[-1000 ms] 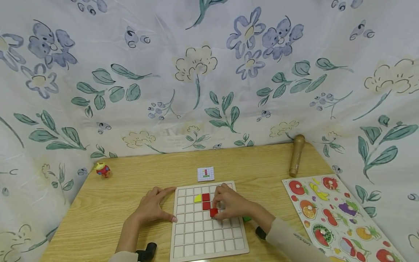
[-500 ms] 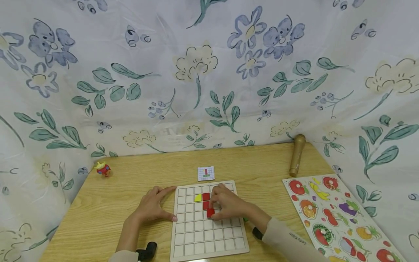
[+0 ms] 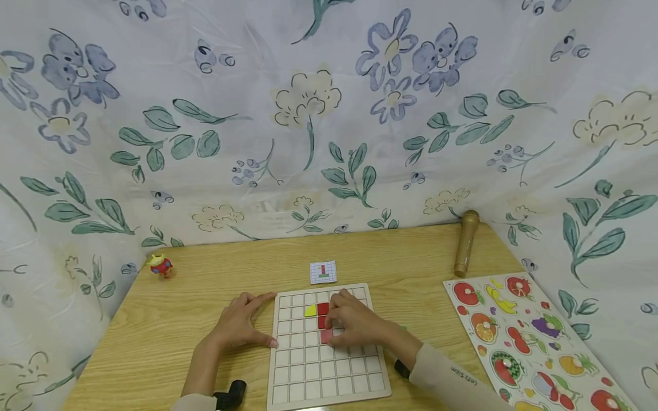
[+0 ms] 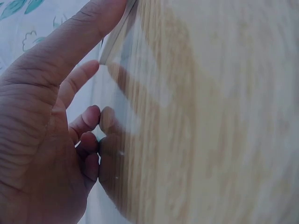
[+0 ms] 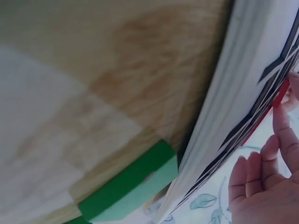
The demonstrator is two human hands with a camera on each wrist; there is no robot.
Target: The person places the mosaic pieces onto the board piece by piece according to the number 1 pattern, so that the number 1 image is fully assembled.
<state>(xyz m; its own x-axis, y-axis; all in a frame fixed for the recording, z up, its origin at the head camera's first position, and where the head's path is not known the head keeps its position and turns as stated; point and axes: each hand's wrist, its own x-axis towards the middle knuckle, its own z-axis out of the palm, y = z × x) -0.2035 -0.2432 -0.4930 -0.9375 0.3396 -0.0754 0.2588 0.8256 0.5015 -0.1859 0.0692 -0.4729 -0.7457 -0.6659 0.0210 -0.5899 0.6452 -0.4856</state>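
A pale wooden grid board [image 3: 297, 375] lies on the table. My left hand [image 3: 233, 324] touches its left edge with thumb and forefinger spread apart; the left wrist view shows the other fingers loosely bent at the tabletop. With thumb and fingertips my right hand [image 3: 354, 319] pinches a red square tile [image 3: 326, 337] low over the board, just below two other red tiles lying in one column. Of these, the upper red tile [image 3: 323, 309] has a yellow piece with a slanted corner [image 3: 311, 310] on its left. In the right wrist view the held tile is at the far right.
Behind the board lies a small gridded pattern card [image 3: 323, 272]. Green blocks [image 5: 131, 182] lie beside the board's right edge. A fruit puzzle board [image 3: 519, 337] covers the table's right side, with a gold microphone [image 3: 466, 242] behind it. A small toy figure [image 3: 161, 266] stands back left.
My right hand has moved slightly left with the red tile, which now sits in line under the other two red tiles. The left hand has stayed at the board's edge.
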